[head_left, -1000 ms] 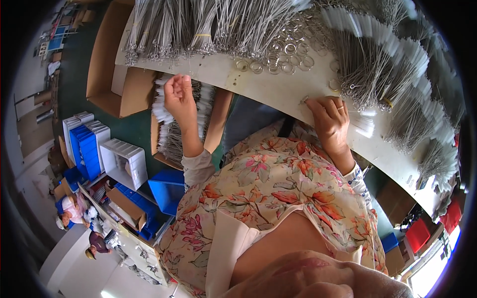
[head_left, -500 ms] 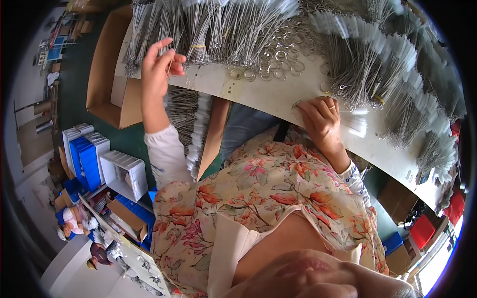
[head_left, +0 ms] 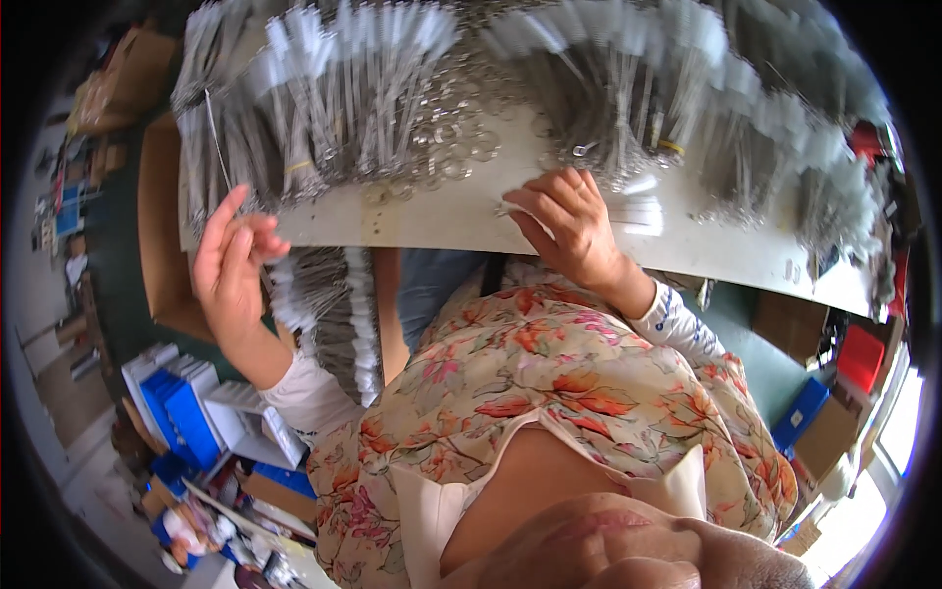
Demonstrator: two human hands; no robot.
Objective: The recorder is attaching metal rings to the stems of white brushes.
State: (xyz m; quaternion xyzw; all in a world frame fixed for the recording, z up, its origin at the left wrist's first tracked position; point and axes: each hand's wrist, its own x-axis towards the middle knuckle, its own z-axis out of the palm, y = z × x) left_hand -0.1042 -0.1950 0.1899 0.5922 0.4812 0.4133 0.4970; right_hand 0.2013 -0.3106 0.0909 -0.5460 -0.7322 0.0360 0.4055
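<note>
My left hand (head_left: 235,265) is raised at the left end of the table, over its front edge. Its fingers are partly curled, and a thin metal wire (head_left: 214,137) rises from them; whether bristles sit on it I cannot make out. My right hand (head_left: 569,221) is at the table's front edge with thumb and fingertips pinched together. A small metal ring (head_left: 503,208) shows at those fingertips, mostly hidden. Beyond my hands lie bundles of thin wire brushes (head_left: 339,98) with whitish bristles, and a pile of loose metal rings (head_left: 453,157). A few single brushes (head_left: 638,214) lie right of my right hand.
More brush bundles (head_left: 628,88) fill the table's right side. Below the table's left front edge, a carton holds further brushes (head_left: 329,304). An open cardboard box (head_left: 167,236) stands at the left; blue and white bins (head_left: 182,407) are on the floor. A red bin (head_left: 861,358) is far right.
The view has swung, so the table now sits differently in the picture. My left hand has moved left and nearer to me, the wire now showing above it. My right hand still pinches near the edge.
</note>
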